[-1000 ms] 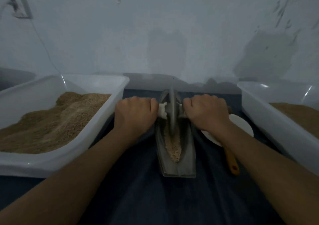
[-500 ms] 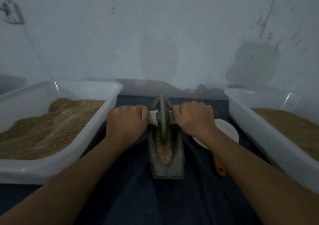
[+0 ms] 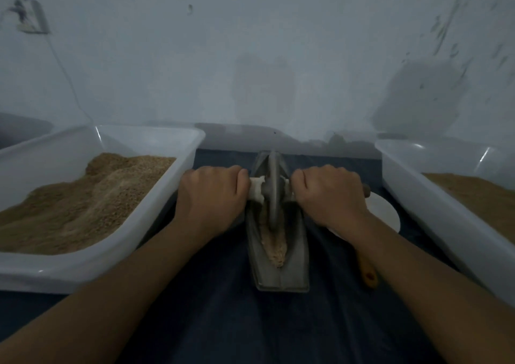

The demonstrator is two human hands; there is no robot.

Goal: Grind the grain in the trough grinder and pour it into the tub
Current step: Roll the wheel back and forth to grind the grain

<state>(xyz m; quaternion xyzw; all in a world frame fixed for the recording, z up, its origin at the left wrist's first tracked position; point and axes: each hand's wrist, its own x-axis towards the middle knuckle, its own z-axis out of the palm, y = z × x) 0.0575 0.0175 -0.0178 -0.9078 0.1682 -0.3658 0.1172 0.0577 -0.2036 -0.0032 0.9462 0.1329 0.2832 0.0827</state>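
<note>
A grey boat-shaped trough grinder [image 3: 295,263] lies lengthwise on the dark cloth in the middle. Its metal wheel [image 3: 273,188] stands upright in the trough's far half, on a pale axle handle [image 3: 256,189]. My left hand [image 3: 211,196] grips the axle's left end and my right hand [image 3: 328,193] grips its right end. Pale crushed grain [image 3: 276,245] fills the groove in front of the wheel. A white tub [image 3: 156,204] heaped with brown grain [image 3: 83,204] stands at the left. A second white tub [image 3: 434,204] with a flatter brown layer [image 3: 487,204] stands at the right.
A white plate [image 3: 387,213] lies behind my right wrist, and an orange-handled tool [image 3: 367,271] runs under my right forearm. A dark blue cloth [image 3: 250,322] covers the table. A pale wall [image 3: 250,56] rises close behind, with a socket and cable [image 3: 30,17] at upper left.
Both hands kept their grip on the axle and the wheel stayed in the trough's far half. The camera shifted a little, so the whole scene slid in the view.
</note>
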